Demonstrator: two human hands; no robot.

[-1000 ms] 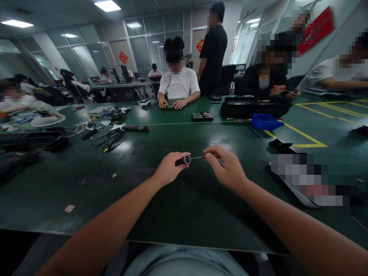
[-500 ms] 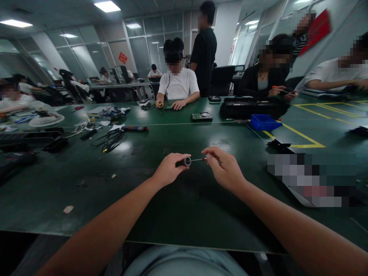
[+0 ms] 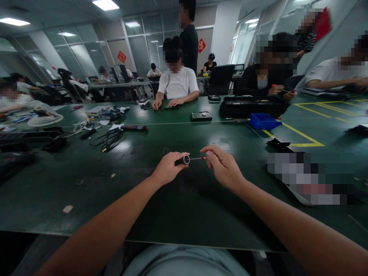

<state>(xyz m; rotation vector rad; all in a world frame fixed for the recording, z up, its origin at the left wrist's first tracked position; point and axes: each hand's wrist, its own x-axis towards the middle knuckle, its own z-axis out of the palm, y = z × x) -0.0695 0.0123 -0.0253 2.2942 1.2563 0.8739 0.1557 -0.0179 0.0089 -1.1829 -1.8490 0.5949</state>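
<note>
Near the frame's centre, a dark cylinder with a pale-ringed end (image 3: pixel 186 159) is pinched between thumb and fingers of the left hand (image 3: pixel 169 168), while the right hand (image 3: pixel 225 165) curls closed around a thin screwdriver (image 3: pixel 203 158) whose shaft reaches that ring; whether it goes inside, I cannot tell. Right of upper centre, a blue bin (image 3: pixel 263 121), contents indiscernible, sits near a long black casing (image 3: pixel 253 108).

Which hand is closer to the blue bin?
Right. The right hand is on the near side of the blue bin, to its left. The left hand is also on the near side, but farther left.
</note>
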